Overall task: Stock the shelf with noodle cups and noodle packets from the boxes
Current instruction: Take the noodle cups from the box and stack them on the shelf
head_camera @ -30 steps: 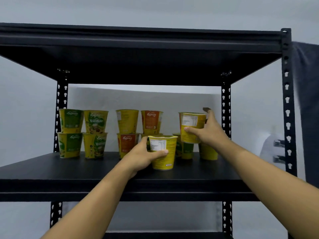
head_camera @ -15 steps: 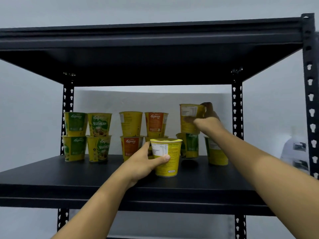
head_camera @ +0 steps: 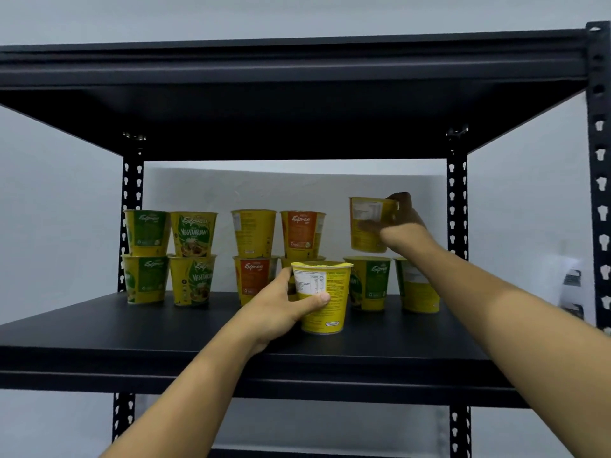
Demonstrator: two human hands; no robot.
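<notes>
Both arms reach onto the black shelf board (head_camera: pixel 132 328). My left hand (head_camera: pixel 277 309) grips a yellow noodle cup (head_camera: pixel 325 302) that stands near the middle of the board, in front of the back row. My right hand (head_camera: pixel 401 226) grips a second yellow cup (head_camera: pixel 367 223) in the air, just above a green-labelled cup (head_camera: pixel 370 282) in the back row. Several more cups stand along the back in stacks of two: green ones (head_camera: pixel 147 256) at the left, orange ones (head_camera: pixel 302 233) in the middle. A single cup (head_camera: pixel 418 285) stands at the far right.
The upper shelf board (head_camera: pixel 297 94) hangs low over the cups. Black perforated posts (head_camera: pixel 458 193) stand at the rear corners and one post (head_camera: pixel 600 180) at the front right. A white wall lies behind the rack. Bare board stretches across the front left.
My right hand has carried its cup deeper and higher, over the green-labelled cup at the back right. The left hand has kept its cup on the board; the camera has moved closer.
</notes>
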